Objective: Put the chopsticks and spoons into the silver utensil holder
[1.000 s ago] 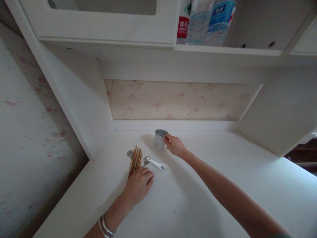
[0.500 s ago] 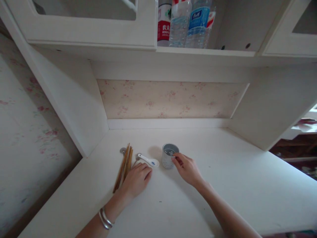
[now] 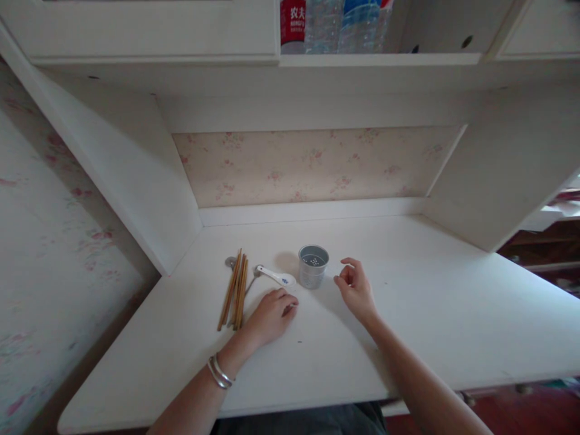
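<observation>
A grey metal cup (image 3: pixel 312 275) with holes in its bottom stands upright on the white table. Just right of it, my right hand (image 3: pixel 357 290) is raised with thumb and forefinger apart, holding nothing. My left hand (image 3: pixel 274 314) rests low over the table, its fingers curled in; a small pale spot shows at the fingertips, too small to name. Beyond that hand lies a white ceramic spoon (image 3: pixel 277 276) with blue marks, its handle over a metal spoon (image 3: pixel 257 272). Several wooden chopsticks (image 3: pixel 235 290) lie in a bundle to the left, partly covering another metal utensil (image 3: pixel 231 262).
An overhead cabinet (image 3: pixel 158 30) holds several plastic bottles (image 3: pixel 324 27) on its shelf. Side panels (image 3: pixel 127 157) close in the table (image 3: pixel 408 326) at left and right. The table's front edge runs close to my lap.
My right hand has let go of the cup's rim and drawn off to the right. My left hand has shifted right and its fingers have curled. The view has tilted downward.
</observation>
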Demonstrator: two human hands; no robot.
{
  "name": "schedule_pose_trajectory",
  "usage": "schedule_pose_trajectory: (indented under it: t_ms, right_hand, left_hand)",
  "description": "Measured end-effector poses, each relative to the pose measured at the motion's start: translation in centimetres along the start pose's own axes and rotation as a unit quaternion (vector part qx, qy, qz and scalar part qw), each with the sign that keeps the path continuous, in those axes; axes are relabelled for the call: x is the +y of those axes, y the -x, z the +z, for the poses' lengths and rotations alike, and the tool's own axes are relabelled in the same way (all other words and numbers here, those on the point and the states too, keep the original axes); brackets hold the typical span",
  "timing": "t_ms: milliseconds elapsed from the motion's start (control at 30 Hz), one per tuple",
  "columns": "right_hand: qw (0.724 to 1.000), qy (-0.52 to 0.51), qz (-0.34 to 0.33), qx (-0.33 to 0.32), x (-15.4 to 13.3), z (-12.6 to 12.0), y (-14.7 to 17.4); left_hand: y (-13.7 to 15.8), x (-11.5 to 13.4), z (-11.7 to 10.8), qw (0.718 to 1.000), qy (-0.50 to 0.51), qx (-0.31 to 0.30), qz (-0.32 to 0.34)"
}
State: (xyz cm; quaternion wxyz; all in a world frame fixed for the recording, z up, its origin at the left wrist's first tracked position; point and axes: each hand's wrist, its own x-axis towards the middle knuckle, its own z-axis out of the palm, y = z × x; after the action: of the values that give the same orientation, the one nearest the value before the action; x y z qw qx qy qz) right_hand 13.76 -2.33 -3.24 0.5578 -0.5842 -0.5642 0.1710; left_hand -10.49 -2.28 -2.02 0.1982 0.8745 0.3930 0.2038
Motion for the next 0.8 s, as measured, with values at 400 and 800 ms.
schedule_pose_trajectory:
  t_ms: [400, 800]
  right_hand:
    - [0.956, 0.205, -0.01, -0.212, 0.6, 0.2, 0.0]
    - [0.987, 0.109, 0.013, -0.117, 2.2, 0.9, 0.0]
  left_hand:
    - [0.9, -0.2, 0.0, 0.999, -0.04, 0.001, 0.015]
    - [0.8, 0.2, -0.6, 1.0, 0.0, -0.003, -0.003]
